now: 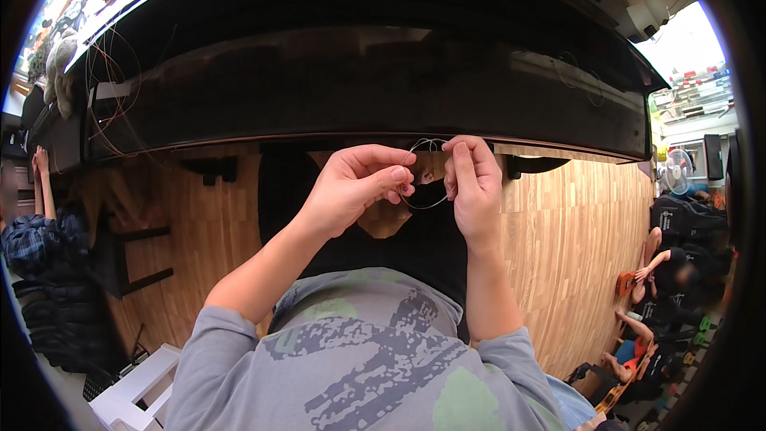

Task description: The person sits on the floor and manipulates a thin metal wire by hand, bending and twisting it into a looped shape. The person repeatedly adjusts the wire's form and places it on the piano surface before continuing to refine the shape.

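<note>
My left hand [363, 183] and my right hand [472, 187] are raised in front of me, close to the front edge of a closed black piano [359, 88]. Between them runs a thin wire string [431, 205], bent into a loose loop. My left thumb and fingertips pinch it on one side. On the other side the right thumb and forefinger grip it, with the remaining fingers curled in. Small extra bends of the string cross near the top of the loop. Its ends are hidden or too fine to make out.
More thin strings [112, 116] lie in wide coils on the piano's left end. A dark bench [144, 259] and a white frame [144, 391] stand at lower left. At far left is another person's arm [44, 183]. People sit at right, one with a small orange guitar [625, 283]; a fan [678, 172] stands behind.
</note>
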Demonstrator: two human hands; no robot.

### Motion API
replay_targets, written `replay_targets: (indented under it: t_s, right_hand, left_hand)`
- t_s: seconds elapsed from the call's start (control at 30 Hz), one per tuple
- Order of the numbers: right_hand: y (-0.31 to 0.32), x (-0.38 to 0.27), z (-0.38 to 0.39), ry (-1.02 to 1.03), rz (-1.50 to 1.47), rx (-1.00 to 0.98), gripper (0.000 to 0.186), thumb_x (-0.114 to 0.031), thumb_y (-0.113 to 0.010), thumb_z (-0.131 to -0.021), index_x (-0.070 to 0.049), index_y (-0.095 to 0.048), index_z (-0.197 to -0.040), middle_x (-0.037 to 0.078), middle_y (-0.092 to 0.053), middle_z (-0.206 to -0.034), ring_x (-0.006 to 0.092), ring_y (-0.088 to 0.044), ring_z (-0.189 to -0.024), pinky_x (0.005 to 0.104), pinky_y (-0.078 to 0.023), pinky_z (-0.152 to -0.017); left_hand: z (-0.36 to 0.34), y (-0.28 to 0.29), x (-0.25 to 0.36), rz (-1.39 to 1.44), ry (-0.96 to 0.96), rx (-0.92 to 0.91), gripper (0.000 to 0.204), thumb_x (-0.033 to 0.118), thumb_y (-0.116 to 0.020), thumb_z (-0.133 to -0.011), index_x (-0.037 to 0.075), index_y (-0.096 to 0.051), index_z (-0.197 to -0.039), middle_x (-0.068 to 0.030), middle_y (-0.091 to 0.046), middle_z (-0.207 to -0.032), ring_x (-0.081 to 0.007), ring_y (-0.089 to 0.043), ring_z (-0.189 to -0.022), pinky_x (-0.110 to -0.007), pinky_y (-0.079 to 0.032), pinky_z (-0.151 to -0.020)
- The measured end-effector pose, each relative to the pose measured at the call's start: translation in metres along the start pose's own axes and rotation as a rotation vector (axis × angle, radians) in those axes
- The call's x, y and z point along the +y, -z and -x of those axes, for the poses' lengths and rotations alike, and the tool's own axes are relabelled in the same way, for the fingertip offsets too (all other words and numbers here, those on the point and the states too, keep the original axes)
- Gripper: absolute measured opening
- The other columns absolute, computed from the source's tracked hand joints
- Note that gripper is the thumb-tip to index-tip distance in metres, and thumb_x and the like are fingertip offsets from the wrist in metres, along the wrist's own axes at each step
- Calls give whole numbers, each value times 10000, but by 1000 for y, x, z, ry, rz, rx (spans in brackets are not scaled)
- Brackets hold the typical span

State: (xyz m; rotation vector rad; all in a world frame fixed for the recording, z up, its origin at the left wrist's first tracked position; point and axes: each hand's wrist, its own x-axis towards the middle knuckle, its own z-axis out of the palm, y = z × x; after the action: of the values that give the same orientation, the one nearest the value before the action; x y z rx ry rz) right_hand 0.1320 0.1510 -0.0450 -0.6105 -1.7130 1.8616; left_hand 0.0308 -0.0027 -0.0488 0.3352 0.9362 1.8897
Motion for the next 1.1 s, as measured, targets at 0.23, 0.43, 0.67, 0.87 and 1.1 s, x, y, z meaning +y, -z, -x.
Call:
replay_targets:
  t_s: [0.23, 0.43, 0.67, 0.87, 1.1]
  right_hand:
    - [-1, -3, 0, -59, -134, 11, 195, -166, -507, -981, -7, -592, -905, -73, -414, -563, -13, -299, -435, 177, -213, -400]
    - [-3, -2, 1, 20, 9, 84, 179, -147, -510, -978, -7, -590, -898, -61, -460, -611, -13, -339, -475, 169, -243, -417]
    - [-7, -5, 1, 132, 73, 151, 171, -134, -489, -984, -11, -581, -909, -31, -532, -710, 1, -407, -537, 163, -325, -469]
    - [-7, -3, 2, 156, 148, 156, 173, -134, -480, -988, -10, -577, -916, -16, -567, -774, 6, -419, -559, 163, -335, -483]
    - [-6, 2, 2, 183, 237, 175, 174, -125, -481, -986, 11, -576, -932, 32, -607, -839, 56, -510, -732, 192, -421, -659]
  left_hand:
    - [0, -9, -2, 304, 74, -47, 485, 66, -644, -873, 30, -454, -1318, -61, -645, -948, -171, -647, -867, -271, -537, -742]
    - [0, -13, -7, 205, -97, 0, 457, -57, -675, -794, 41, -488, -1199, -57, -591, -935, -172, -644, -884, -282, -547, -786]
    - [-2, -20, -9, -184, -334, 129, 349, -78, -679, -791, 26, -524, -1085, -60, -595, -939, -139, -640, -895, -276, -547, -838]
    - [0, -24, -7, -386, -384, 192, 270, -50, -673, -816, -8, -555, -1055, -78, -615, -973, -134, -637, -901, -257, -536, -827]
    - [0, -24, -7, -381, -343, 186, 235, -52, -649, -830, -16, -571, -1049, -75, -621, -973, -121, -630, -901, -244, -530, -826]
